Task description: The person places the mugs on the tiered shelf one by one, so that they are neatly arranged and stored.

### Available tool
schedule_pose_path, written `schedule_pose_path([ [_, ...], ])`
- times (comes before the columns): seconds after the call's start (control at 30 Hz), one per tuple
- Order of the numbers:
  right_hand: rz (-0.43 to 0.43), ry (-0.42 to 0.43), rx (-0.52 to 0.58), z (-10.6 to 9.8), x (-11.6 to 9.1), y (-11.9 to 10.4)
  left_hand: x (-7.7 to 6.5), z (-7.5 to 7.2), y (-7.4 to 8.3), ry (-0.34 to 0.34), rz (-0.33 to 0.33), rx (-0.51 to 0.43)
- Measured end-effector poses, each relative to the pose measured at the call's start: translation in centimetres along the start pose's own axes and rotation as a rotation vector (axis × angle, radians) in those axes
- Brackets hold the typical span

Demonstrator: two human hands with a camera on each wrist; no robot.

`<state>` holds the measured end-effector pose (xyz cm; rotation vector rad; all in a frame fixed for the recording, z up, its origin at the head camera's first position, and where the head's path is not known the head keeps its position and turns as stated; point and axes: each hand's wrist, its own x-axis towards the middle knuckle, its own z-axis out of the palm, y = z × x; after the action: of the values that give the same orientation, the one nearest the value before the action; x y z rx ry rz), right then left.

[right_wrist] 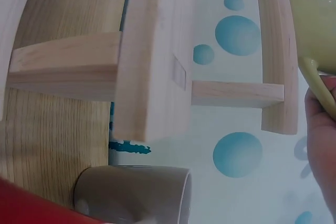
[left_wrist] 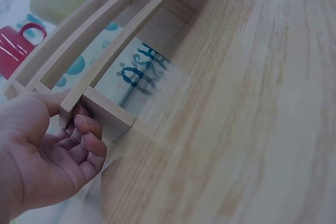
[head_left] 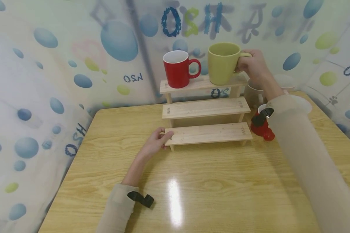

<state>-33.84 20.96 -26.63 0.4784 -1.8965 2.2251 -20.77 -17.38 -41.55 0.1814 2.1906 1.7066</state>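
Bubble-print backdrop behind a wooden bench [head_left: 110, 181]. Right hand [head_left: 252, 66] grips the green mug [head_left: 223, 63] by its handle at the stepped rack's [head_left: 205, 108] top tier; red mug [head_left: 178, 69] just left. Left hand [head_left: 156, 142], fingers curled, holds the lowest step's end.

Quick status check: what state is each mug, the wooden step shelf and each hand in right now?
green mug: upright, held by its handle at the top step.
red mug: upright on the top step, untouched.
grey mug: on the table beside the shelf.
wooden step shelf: standing on the table.
right hand: grips the green mug's handle.
left hand: holds the bottom step's left end.
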Motion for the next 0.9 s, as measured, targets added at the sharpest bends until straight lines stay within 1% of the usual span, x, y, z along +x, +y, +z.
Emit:
schedule_pose_path([
  [0.17,0.032,-0.010,-0.019,-0.2,0.3,-0.2,0.1,0.2,0.1,0.004,-0.012,0.005],
  [0.33,0.060,0.005,-0.049,-0.2,0.6,-0.4,0.1,0.1,0.1,0.005,-0.001,0.006],
  [0.5,0.061,0.008,-0.055,-0.2,0.9,-0.4,0.1,0.1,-0.1,0.010,0.010,0.008],
  [0.7,0.056,0.018,-0.089,-0.2,1.1,-0.4,0.0,0.1,-0.1,0.012,0.032,-0.001],
  [0.83,0.052,0.009,-0.127,-0.3,1.2,-0.4,0.0,0.1,-0.2,0.018,0.031,-0.003],
  [0.9,0.053,-0.002,-0.166,-0.5,1.2,-0.4,0.0,0.2,-0.2,0.016,0.029,0.003],
])
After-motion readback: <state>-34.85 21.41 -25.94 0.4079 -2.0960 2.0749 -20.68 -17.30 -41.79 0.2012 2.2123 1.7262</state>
